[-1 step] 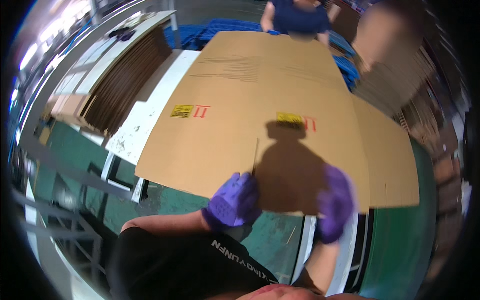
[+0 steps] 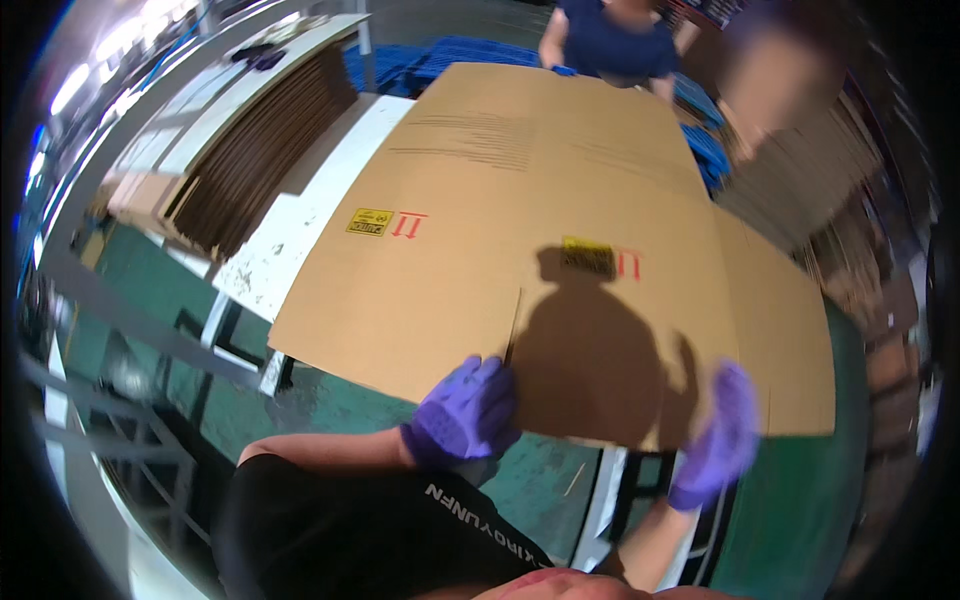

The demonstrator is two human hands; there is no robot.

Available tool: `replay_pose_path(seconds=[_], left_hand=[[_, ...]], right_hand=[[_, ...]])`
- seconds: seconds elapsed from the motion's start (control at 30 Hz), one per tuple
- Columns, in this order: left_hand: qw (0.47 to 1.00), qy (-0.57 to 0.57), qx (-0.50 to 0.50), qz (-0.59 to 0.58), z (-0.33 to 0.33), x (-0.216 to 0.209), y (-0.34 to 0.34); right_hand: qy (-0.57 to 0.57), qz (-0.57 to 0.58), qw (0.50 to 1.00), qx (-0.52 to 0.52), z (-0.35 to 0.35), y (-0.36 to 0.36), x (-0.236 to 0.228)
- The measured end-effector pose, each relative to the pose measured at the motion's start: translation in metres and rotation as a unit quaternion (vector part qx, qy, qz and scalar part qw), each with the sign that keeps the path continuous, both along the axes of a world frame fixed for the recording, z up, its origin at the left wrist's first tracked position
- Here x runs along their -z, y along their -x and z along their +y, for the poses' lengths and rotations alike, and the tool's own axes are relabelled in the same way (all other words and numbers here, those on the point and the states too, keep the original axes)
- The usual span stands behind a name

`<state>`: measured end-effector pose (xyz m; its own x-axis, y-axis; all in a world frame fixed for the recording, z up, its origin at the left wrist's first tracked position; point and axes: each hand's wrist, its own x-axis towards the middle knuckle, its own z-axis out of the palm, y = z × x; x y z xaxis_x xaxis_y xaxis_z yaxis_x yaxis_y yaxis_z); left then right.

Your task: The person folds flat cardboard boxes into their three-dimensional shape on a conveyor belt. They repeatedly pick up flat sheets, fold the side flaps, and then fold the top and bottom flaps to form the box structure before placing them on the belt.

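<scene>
A large flat brown cardboard sheet (image 2: 470, 240) with yellow labels and red arrow marks lies across a table in front of me. My left hand (image 2: 465, 412), in a purple glove, grips its near edge beside a cut slit. The thumb side and part of the fingers are hidden there. Off the near right edge, my right hand (image 2: 722, 435) is raised in a matching glove, its fingers stretched out and slightly blurred. It holds nothing visible. My head and right hand cast a shadow on the sheet.
A co-worker (image 2: 615, 45) in a dark blue top stands at the far edge, a blue-gloved hand on the sheet. Stacked cardboard (image 2: 270, 140) sits at left, beside a white tabletop (image 2: 270, 255). More stacked cardboard (image 2: 800, 180) stands far right. Metal rails (image 2: 150, 320) run along the left.
My right hand has moved to the right, away from the sheet's near edge. My left hand keeps its grip, and the view has shifted slightly.
</scene>
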<state>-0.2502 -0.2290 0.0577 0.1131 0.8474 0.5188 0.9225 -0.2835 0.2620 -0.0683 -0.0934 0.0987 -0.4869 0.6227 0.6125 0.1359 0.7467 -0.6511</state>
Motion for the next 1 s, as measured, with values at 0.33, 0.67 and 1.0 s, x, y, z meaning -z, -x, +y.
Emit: replay_pose_path(seconds=[0.33, 0.67, 1.0], left_hand=[[0.977, -0.146, -0.154, -0.005, 0.016, 0.038, -0.016], [0.93, -0.15, -0.329, -0.065, 0.031, 0.052, -0.068], [0.894, -0.276, -0.335, -0.111, 0.004, 0.088, -0.051]], right_hand=[[0.103, -0.066, 0.986, 0.117, 0.141, -0.08, 0.058], [0.198, -0.162, 0.962, -0.099, 0.181, -0.006, 0.141], [0.227, -0.243, 0.922, -0.199, 0.133, 0.025, 0.189]])
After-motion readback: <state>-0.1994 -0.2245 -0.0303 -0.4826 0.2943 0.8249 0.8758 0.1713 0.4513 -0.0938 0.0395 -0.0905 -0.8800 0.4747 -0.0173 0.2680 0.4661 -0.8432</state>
